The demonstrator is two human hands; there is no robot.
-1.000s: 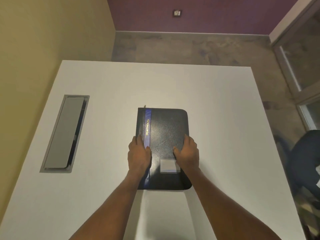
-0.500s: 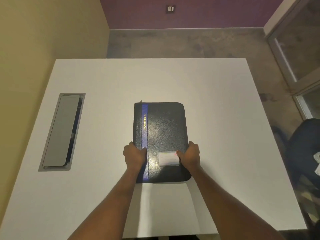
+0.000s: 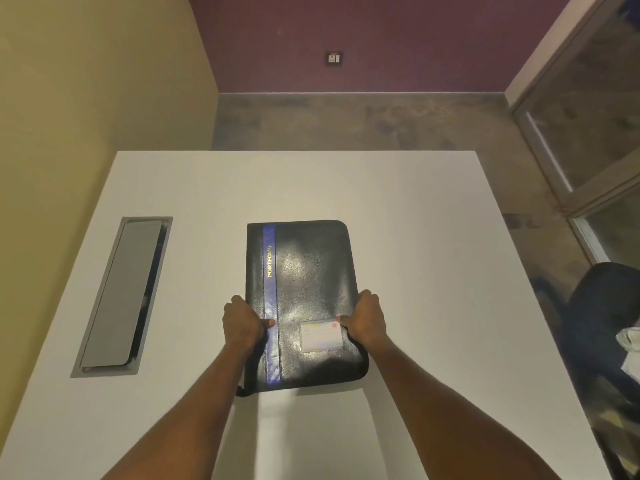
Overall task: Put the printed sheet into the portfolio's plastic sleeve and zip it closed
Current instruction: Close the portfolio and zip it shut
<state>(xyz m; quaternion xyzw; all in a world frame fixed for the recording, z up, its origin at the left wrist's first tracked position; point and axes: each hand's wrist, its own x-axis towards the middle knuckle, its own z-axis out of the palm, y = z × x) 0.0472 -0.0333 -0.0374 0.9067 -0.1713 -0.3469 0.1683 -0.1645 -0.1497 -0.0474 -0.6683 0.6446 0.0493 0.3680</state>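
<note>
A black zipped portfolio (image 3: 311,278) with a blue stripe and gold lettering lies closed in the middle of the white table (image 3: 433,237). A clear card window (image 3: 321,337) sits on its cover near me. My left hand (image 3: 242,323) grips its left edge with the thumb on the blue stripe. My right hand (image 3: 367,322) grips its right edge, thumb on the cover beside the card window. The near end seems slightly raised. A white sheet (image 3: 311,434) lies flat on the table just in front of the portfolio, between my forearms.
A grey cable hatch (image 3: 121,299) is set into the table at the left. A dark office chair (image 3: 602,327) stands off the table's right side. A yellow wall runs along the left, and a glass partition stands at the far right.
My hands slid from the top of the cover to its two side edges and closed on them. The portfolio's near end has come slightly towards me.
</note>
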